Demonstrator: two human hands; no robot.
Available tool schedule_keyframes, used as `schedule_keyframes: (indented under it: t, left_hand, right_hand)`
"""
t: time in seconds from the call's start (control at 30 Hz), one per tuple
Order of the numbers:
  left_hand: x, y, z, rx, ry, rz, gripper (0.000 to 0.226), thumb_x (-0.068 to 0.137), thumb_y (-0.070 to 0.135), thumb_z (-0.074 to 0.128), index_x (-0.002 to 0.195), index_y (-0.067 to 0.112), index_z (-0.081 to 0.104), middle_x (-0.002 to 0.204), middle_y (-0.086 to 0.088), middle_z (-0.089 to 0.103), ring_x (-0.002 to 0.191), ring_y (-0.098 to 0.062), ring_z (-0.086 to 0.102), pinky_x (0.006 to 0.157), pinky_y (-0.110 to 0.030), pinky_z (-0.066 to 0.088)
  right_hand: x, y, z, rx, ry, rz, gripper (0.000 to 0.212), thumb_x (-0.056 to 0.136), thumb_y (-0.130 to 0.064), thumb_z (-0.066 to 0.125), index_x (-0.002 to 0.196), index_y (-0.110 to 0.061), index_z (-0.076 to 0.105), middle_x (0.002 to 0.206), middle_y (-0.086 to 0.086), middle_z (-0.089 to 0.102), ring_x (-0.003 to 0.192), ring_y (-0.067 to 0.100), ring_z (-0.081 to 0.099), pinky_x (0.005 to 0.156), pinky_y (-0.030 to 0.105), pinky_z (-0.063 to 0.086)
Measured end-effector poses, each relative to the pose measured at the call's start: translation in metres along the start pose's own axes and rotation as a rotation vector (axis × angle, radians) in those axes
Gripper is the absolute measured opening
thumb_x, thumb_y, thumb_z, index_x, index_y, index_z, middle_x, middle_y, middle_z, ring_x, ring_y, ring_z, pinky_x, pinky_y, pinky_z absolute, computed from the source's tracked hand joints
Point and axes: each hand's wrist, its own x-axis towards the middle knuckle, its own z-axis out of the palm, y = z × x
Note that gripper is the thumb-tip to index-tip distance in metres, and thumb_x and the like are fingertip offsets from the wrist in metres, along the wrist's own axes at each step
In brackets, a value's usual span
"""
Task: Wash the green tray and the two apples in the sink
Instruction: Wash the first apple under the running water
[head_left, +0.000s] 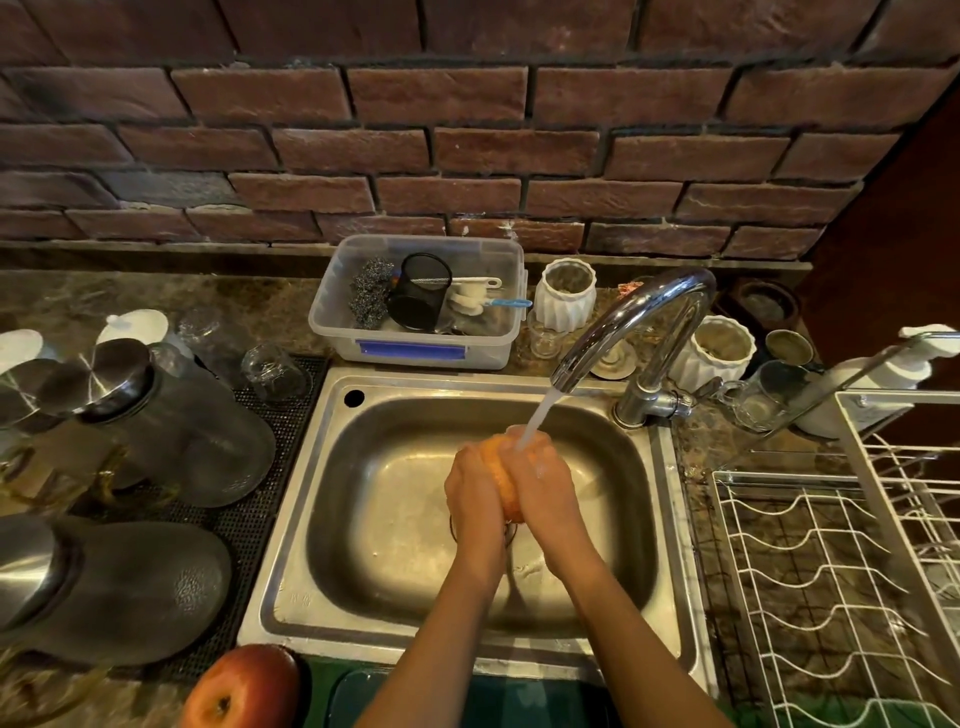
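Hands: left hand (474, 486) and right hand (540, 480) grip one apple (505, 480) between them under tap water.
Second apple (241, 688): at 7 o'clock of sink (311, 587).

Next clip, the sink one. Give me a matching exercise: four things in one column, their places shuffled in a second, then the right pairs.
Things:
1. apple being washed
2. second apple
3. green tray
4. black mesh cup

Places:
A. in the clear plastic box behind the sink
B. between both hands under the tap water
C. at the near edge, in front of the sink
D. on the counter, near left of the sink

Pairs: 1-B, 2-D, 3-C, 4-A
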Motion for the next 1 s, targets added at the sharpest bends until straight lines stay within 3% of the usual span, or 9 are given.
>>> schedule_keyframes:
  t: [0.13,0.23,0.3,0.4,0.53,0.67,0.83,0.93,1.0]
  left_hand:
    - [-0.001,-0.001,-0.009,0.180,-0.126,0.297,0.032,0.102,0.047,0.046,0.129,0.036,0.059,0.122,0.006,0.064,0.105,-0.015,0.066,0.085,-0.034,0.060]
    - [0.000,0.004,-0.012,0.187,-0.200,0.373,0.030,0.097,0.046,0.053,0.126,0.048,0.060,0.122,0.016,0.061,0.106,-0.009,0.065,0.078,-0.024,0.059]
    - [0.000,0.010,-0.008,0.114,-0.177,0.327,0.020,0.094,0.042,0.056,0.108,0.050,0.068,0.114,0.017,0.066,0.103,-0.011,0.066,0.080,-0.031,0.060]
    - [0.002,0.018,0.002,-0.016,-0.082,0.201,0.019,0.093,0.034,0.057,0.092,0.040,0.075,0.103,0.006,0.071,0.099,-0.020,0.067,0.071,-0.035,0.059]
    - [0.005,0.023,0.006,-0.137,-0.006,0.036,0.020,0.095,0.035,0.055,0.101,0.028,0.073,0.107,-0.008,0.069,0.096,-0.026,0.068,0.057,-0.028,0.054]
    - [0.001,0.021,0.000,-0.079,-0.103,0.002,0.022,0.090,0.044,0.060,0.104,0.032,0.072,0.109,-0.009,0.071,0.097,-0.029,0.071,0.064,-0.035,0.059]
    - [-0.002,0.017,-0.008,0.104,-0.259,0.150,0.013,0.090,0.052,0.060,0.101,0.055,0.067,0.116,0.007,0.064,0.101,-0.020,0.065,0.054,-0.019,0.056]
    - [-0.003,0.012,-0.009,0.170,-0.341,0.291,0.025,0.087,0.059,0.056,0.111,0.057,0.065,0.119,0.018,0.063,0.105,-0.014,0.065,0.067,-0.020,0.059]
    - [-0.002,0.009,-0.007,0.149,-0.290,0.343,0.019,0.092,0.050,0.058,0.107,0.055,0.069,0.108,0.024,0.067,0.099,-0.006,0.067,0.068,-0.020,0.059]
  right_hand:
    - [0.015,-0.005,-0.003,0.083,0.040,0.280,0.010,0.102,-0.040,0.049,0.109,-0.036,0.054,0.102,-0.003,0.058,0.082,0.013,0.058,0.066,0.032,0.056]
    - [0.017,-0.014,-0.006,0.147,0.040,0.377,0.022,0.102,-0.038,0.041,0.101,-0.027,0.060,0.096,0.007,0.062,0.085,0.026,0.064,0.066,0.041,0.060]
    - [0.014,-0.014,-0.010,0.093,0.000,0.327,0.024,0.104,-0.036,0.039,0.107,-0.022,0.059,0.101,0.007,0.064,0.086,0.024,0.065,0.062,0.038,0.057]
    - [0.006,-0.007,-0.014,0.194,-0.078,0.170,0.021,0.103,-0.043,0.042,0.113,-0.035,0.059,0.120,0.000,0.065,0.103,0.021,0.066,0.081,0.045,0.059]
    - [0.000,0.004,-0.011,0.203,-0.177,0.002,0.041,0.089,-0.060,0.056,0.128,-0.050,0.050,0.119,-0.020,0.062,0.111,0.009,0.065,0.091,0.032,0.059]
    - [0.006,0.007,-0.008,0.083,-0.094,-0.018,0.033,0.091,-0.054,0.056,0.122,-0.044,0.052,0.121,-0.011,0.061,0.106,0.008,0.064,0.088,0.028,0.058]
    - [0.021,-0.004,-0.017,0.101,0.002,0.271,0.002,0.097,-0.042,0.053,0.098,-0.043,0.055,0.108,-0.002,0.055,0.098,0.021,0.058,0.061,0.034,0.058]
    - [0.021,-0.011,-0.026,0.170,0.030,0.472,0.026,0.099,-0.048,0.047,0.115,-0.028,0.053,0.100,0.006,0.055,0.084,0.029,0.062,0.048,0.033,0.058]
    - [0.018,-0.011,-0.026,0.194,-0.008,0.477,0.034,0.100,-0.050,0.044,0.121,-0.025,0.051,0.106,0.010,0.058,0.088,0.032,0.065,0.060,0.042,0.063]
